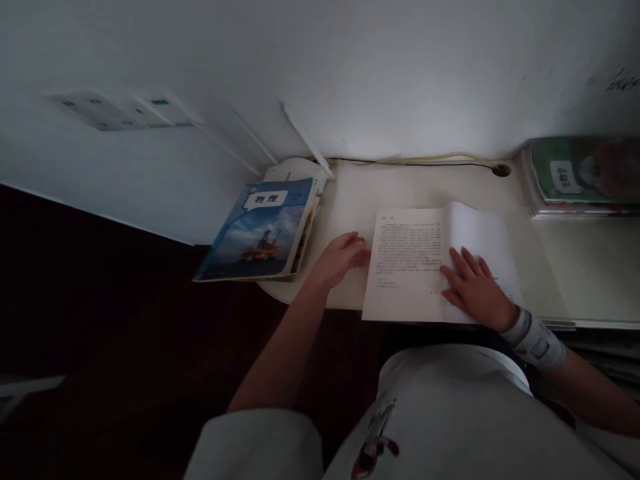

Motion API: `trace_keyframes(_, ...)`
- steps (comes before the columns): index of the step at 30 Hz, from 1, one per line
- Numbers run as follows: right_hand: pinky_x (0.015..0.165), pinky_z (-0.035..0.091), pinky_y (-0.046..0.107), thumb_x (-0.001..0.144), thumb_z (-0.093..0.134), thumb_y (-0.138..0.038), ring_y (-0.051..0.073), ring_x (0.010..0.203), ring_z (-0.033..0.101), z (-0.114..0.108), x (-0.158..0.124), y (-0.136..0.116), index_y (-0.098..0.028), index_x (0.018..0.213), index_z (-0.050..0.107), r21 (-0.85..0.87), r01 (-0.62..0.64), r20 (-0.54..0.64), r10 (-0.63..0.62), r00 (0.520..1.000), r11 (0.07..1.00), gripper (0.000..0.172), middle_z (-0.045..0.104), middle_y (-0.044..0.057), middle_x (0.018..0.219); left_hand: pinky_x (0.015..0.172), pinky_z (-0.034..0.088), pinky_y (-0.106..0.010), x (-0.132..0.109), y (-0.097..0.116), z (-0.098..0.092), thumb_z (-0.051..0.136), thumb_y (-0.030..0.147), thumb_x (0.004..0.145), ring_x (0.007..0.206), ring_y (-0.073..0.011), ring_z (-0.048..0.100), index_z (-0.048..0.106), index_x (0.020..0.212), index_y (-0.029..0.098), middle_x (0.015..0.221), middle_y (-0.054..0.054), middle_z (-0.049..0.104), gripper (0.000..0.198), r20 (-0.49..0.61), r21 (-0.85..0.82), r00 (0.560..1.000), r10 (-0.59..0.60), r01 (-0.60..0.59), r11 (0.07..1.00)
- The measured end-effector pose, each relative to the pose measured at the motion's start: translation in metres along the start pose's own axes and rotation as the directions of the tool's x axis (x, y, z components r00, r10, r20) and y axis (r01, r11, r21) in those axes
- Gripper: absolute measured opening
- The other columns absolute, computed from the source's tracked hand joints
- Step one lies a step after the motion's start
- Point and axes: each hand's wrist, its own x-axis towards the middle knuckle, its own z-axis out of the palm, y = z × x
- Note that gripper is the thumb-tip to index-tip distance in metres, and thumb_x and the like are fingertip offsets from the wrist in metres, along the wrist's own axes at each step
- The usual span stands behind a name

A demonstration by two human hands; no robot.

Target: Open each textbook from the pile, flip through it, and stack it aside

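Observation:
An open book [407,267] with printed text on its left page lies at the front of the white desk. Its right page is mostly blank and bulges up near the spine. My right hand [473,287], with a grey band on the wrist, lies on that right page with fingers spread. Beside the book's left edge is my left hand [347,257], fingers loosely bent and apart, with nothing seen in it. Its fingertips are close to the page edge; whether they touch it I cannot tell.
A stack of books topped by a blue-covered textbook [265,233] sits at the desk's left end. Another stack with a green cover [565,173] stands at the right. Yellow and black cables [440,159] run along the wall to a round hole [501,171] in the white desk [560,267].

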Motion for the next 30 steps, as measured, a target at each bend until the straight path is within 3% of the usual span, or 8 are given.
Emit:
trace_keyframes(2, 0.101, 0.035, 0.062, 0.092, 0.047, -0.042, 0.038, 0.139, 0.026, 0.003, 0.000, 0.000, -0.021, 0.131, 0.053, 0.000, 0.002, -0.012, -0.002, 1.000, 1.000, 0.045, 0.033, 0.017, 0.151, 0.088, 0.050, -0.043, 0.014, 0.006, -0.002, 0.057, 0.025, 0.077, 0.100, -0.0243, 0.064, 0.056, 0.117, 0.014, 0.122, -0.016, 0.059, 0.041, -0.049, 0.264, 0.992, 0.120, -0.103, 0.959)
trace_keyframes(5, 0.101, 0.034, 0.063, 0.093, 0.045, -0.043, 0.038, 0.140, 0.025, 0.005, -0.001, 0.001, -0.021, 0.132, 0.052, 0.006, -0.001, -0.024, 0.001, 1.000, 1.000, 0.045, 0.032, 0.017, 0.151, 0.096, 0.043, -0.038, 0.049, 0.027, 0.000, 0.051, 0.020, 0.080, 0.109, -0.0236, 0.060, 0.056, 0.122, 0.012, 0.128, -0.017, 0.058, 0.044, -0.005, 0.617, 0.961, 0.278, -0.216, 0.757)
trace_keyframes(8, 0.101, 0.034, 0.062, 0.093, 0.044, -0.043, 0.038, 0.140, 0.025, 0.007, -0.001, 0.001, -0.021, 0.132, 0.052, 0.011, -0.001, -0.028, 0.001, 1.000, 1.000, 0.045, 0.031, 0.017, 0.152, 0.093, 0.041, -0.032, 0.090, 0.050, 0.010, 0.047, 0.027, 0.084, 0.108, -0.0230, 0.059, 0.056, 0.122, 0.009, 0.126, -0.017, 0.060, 0.043, 0.176, 0.807, 0.961, 0.211, -0.264, 0.529)
trace_keyframes(11, 0.100, 0.036, 0.061, 0.092, 0.046, -0.043, 0.037, 0.138, 0.029, 0.008, -0.002, 0.000, -0.021, 0.132, 0.053, 0.004, -0.008, -0.024, 0.008, 1.000, 1.000, 0.045, 0.033, 0.017, 0.151, 0.088, 0.041, -0.033, 0.118, 0.065, 0.023, 0.048, 0.042, 0.085, 0.102, -0.0264, 0.060, 0.065, 0.106, 0.007, 0.110, -0.019, 0.067, 0.044, 0.293, 0.874, 0.953, 0.080, -0.301, 0.381)
trace_keyframes(18, 0.099, 0.037, 0.062, 0.090, 0.051, -0.043, 0.039, 0.136, 0.033, 0.012, -0.001, -0.002, -0.022, 0.131, 0.054, -0.023, -0.006, -0.052, 0.005, 0.999, 1.000, 0.046, 0.037, 0.016, 0.149, 0.078, 0.042, -0.032, 0.131, 0.072, 0.032, 0.063, 0.047, 0.070, 0.085, -0.0261, 0.062, 0.068, 0.072, 0.012, 0.079, -0.014, 0.070, 0.036, 0.370, 0.876, 0.929, -0.011, -0.345, 0.336)
trace_keyframes(20, 0.099, 0.036, 0.062, 0.090, 0.052, -0.043, 0.039, 0.135, 0.034, 0.012, -0.001, -0.003, -0.022, 0.130, 0.054, -0.020, -0.007, -0.056, 0.006, 0.998, 1.000, 0.046, 0.037, 0.016, 0.149, 0.075, 0.042, -0.031, 0.128, 0.072, 0.029, 0.063, 0.047, 0.071, 0.081, -0.0238, 0.062, 0.066, 0.073, 0.012, 0.077, -0.012, 0.069, 0.035, 0.375, 0.856, 0.927, -0.023, -0.337, 0.392)
trace_keyframes(25, 0.100, 0.036, 0.062, 0.090, 0.052, -0.042, 0.039, 0.135, 0.034, 0.010, 0.000, -0.005, -0.022, 0.132, 0.053, -0.030, -0.017, -0.013, 0.016, 1.000, 0.999, 0.046, 0.036, 0.016, 0.150, 0.068, 0.047, -0.030, 0.107, 0.062, 0.022, 0.055, 0.054, 0.081, 0.076, -0.0188, 0.063, 0.060, 0.088, 0.015, 0.081, -0.009, 0.067, 0.040, 0.306, 0.339, 0.951, -0.051, -0.058, 0.939)
trace_keyframes(30, 0.100, 0.035, 0.061, 0.090, 0.052, -0.045, 0.040, 0.134, 0.035, 0.008, 0.002, -0.009, -0.023, 0.131, 0.055, -0.045, -0.030, 0.001, 0.030, 1.000, 0.999, 0.047, 0.037, 0.016, 0.149, 0.074, 0.051, -0.034, 0.054, 0.022, 0.009, 0.037, 0.063, 0.087, 0.084, -0.0220, 0.065, 0.059, 0.097, 0.015, 0.086, -0.013, 0.069, 0.054, 0.392, 0.000, 0.913, -0.113, 0.123, 0.992)
